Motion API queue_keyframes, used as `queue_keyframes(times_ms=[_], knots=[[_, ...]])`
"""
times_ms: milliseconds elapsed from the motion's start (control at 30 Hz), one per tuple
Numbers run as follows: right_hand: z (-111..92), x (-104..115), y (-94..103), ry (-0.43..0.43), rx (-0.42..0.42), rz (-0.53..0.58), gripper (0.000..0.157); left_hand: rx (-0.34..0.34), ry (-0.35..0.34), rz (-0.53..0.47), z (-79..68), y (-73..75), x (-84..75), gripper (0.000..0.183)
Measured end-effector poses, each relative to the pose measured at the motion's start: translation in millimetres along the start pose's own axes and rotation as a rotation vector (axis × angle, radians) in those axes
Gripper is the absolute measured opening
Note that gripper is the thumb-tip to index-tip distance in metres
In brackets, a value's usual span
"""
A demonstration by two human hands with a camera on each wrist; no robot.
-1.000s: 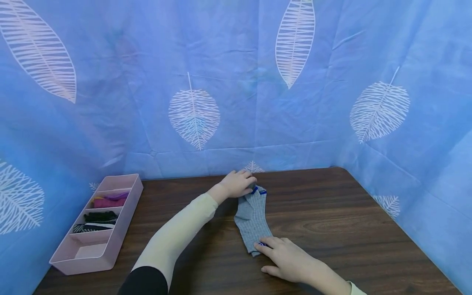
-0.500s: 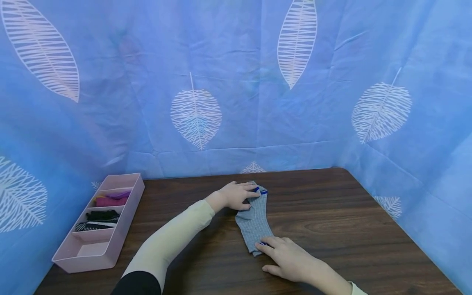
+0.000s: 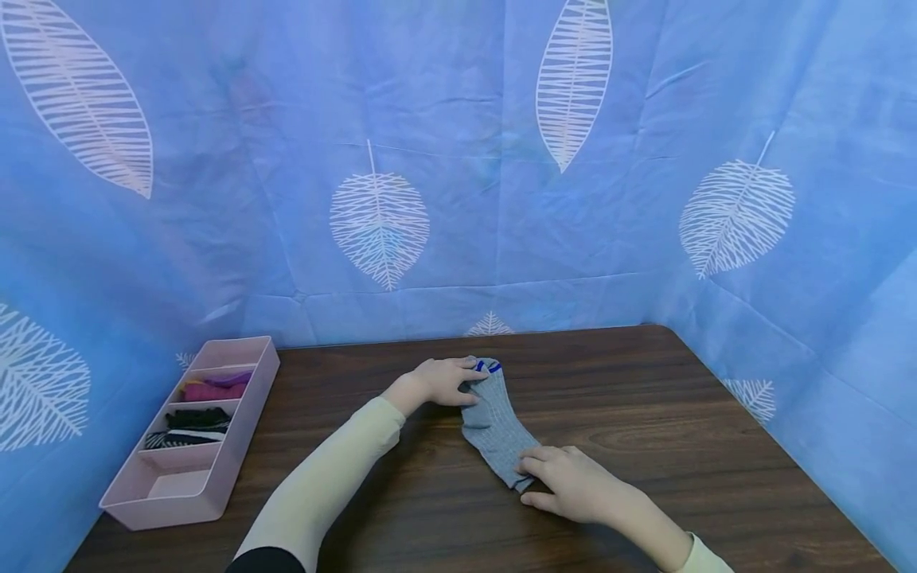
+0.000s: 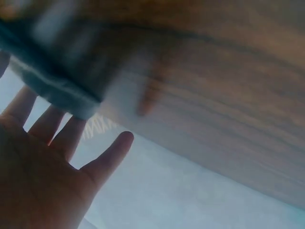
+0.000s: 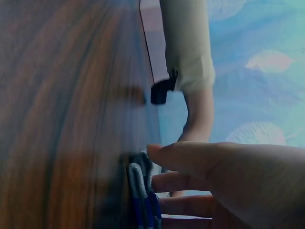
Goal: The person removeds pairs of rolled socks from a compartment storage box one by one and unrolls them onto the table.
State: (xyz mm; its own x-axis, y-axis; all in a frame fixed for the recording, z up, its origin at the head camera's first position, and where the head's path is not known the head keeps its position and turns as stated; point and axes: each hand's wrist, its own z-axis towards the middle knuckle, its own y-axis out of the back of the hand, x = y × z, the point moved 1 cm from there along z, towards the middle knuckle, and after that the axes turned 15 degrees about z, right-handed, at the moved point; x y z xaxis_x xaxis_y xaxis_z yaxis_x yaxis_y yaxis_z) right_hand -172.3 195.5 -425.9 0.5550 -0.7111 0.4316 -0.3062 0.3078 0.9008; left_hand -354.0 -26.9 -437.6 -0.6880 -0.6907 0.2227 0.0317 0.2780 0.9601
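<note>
A grey ribbed pair of socks (image 3: 494, 418) lies flat on the brown table, its blue-striped end pointing away. My left hand (image 3: 442, 380) touches that far end, with the fingers laid over its left edge. In the left wrist view the left hand (image 4: 52, 143) has its fingers spread and straight against the grey cloth (image 4: 57, 88). My right hand (image 3: 576, 481) rests its fingertips on the near end, covering part of it. In the right wrist view the right hand (image 5: 228, 176) has its thumb and fingers against layered sock edges (image 5: 138, 191) showing blue.
A pink divided box (image 3: 239, 446) stands at the table's left side. It holds red and purple folded items (image 3: 215, 388) and dark, striped ones (image 3: 188, 430); its front compartment is bare. A blue leaf-patterned curtain (image 3: 458, 239) hangs behind the table (image 3: 645, 398).
The left hand has moved down and left from the far end's tip. The socks' near end has shifted right and slightly away with the right hand; the striped end has shifted left.
</note>
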Motion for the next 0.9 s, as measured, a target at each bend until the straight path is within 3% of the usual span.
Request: queue_keyframes(times_ms=[333, 533, 700, 900], knots=[[2, -19, 9.5, -0.072, -0.074, -0.006, 0.035, -0.037, 0.089, -0.01, -26.0, -1.5, 2.8, 0.052], [1, -29, 13.5, -0.125, -0.106, -0.024, 0.037, -0.062, 0.129, 0.007, -47.1, -2.1, -10.0, 0.05], [2, -34, 15.7, -0.181, -0.14, -0.038, 0.048, -0.071, 0.153, 0.059, -65.5, 0.8, -21.8, 0.048], [6, -38, 16.0, -0.194, -0.148, -0.06, 0.051, -0.076, 0.154, 0.101, -82.8, 2.3, -36.1, 0.048]])
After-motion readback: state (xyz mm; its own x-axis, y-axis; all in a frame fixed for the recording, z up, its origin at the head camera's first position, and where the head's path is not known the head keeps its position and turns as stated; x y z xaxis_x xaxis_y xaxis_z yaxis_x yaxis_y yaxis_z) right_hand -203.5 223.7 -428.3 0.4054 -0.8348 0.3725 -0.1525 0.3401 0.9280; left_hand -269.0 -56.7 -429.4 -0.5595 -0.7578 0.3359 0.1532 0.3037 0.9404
